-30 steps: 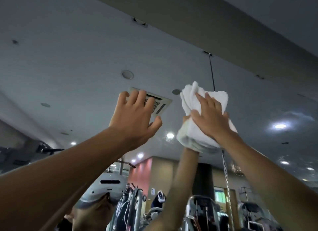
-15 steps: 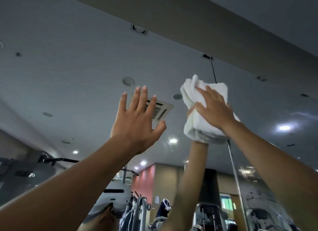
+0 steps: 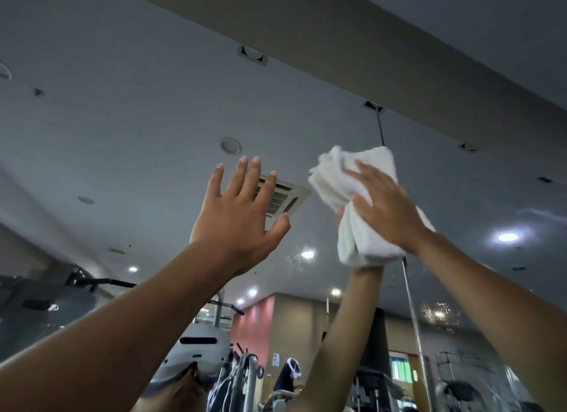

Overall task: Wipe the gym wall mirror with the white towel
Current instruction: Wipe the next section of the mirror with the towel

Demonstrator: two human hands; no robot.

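- I see my left hand [image 3: 239,218] raised in front of the mirror [image 3: 147,120]; its fingers [image 3: 245,181] are straight and spread, thumb out to the side, holding nothing; I cannot tell whether the fingertips touch the glass
- My right hand [image 3: 388,210] lies flat over the white towel [image 3: 333,178]; its fingers [image 3: 369,173] are stretched out and pressing the cloth, not curled round it
- The white towel is bunched into a thick wad between the right-hand fingers and the mirror; folds stick out past the fingertips above and to the left, and a rumpled end hangs below the heel of the hand
- The towel sits just beside the left-hand fingers, on their thumb side, with a gap of bare glass between
- A reflected arm [image 3: 346,319] rises from below and meets the towel right under the right-hand fingers
- A vertical seam [image 3: 412,307] in the mirror runs down from under the towel, and a thin dark line goes up from behind it
- A reflected air vent [image 3: 283,198] shows just behind the left-hand fingers; reflected ceiling lights [image 3: 507,236] glow to the right of the right-hand fingers
- Reflected gym machines [image 3: 245,375] stand far below both sets of fingers, near the bottom edge
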